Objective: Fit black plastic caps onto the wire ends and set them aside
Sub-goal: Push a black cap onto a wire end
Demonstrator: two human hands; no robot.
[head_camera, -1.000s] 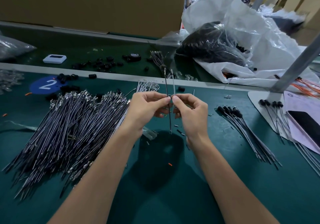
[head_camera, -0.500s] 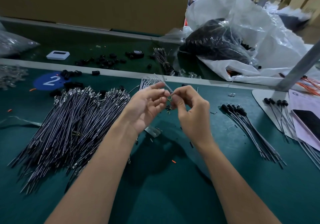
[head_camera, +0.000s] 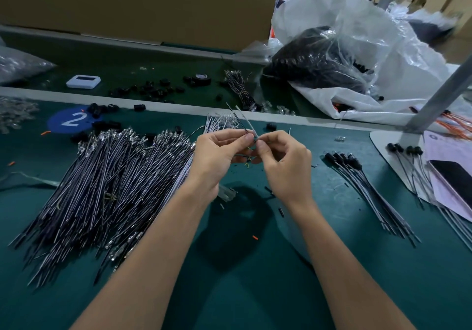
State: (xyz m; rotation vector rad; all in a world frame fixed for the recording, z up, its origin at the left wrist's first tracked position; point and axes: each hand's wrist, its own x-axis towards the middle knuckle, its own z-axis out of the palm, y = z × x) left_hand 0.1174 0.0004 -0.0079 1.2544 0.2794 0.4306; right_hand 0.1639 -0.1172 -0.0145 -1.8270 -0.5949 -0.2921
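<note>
**Two hands pinch a thin wire over a green counter**

A thin wire (head_camera: 244,123) angles up and away, pinched at its lower end between the left hand (head_camera: 219,154) and right hand (head_camera: 282,162), fingertips together. Left of the hands, a large pile of uncapped wires (head_camera: 107,189) covers the counter (head_camera: 255,278). To their right lie capped wires (head_camera: 362,184).

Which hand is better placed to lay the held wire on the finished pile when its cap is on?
Probably the right hand: the capped wires lie on its side, a short reach away. The left hand would have to cross over.
</note>
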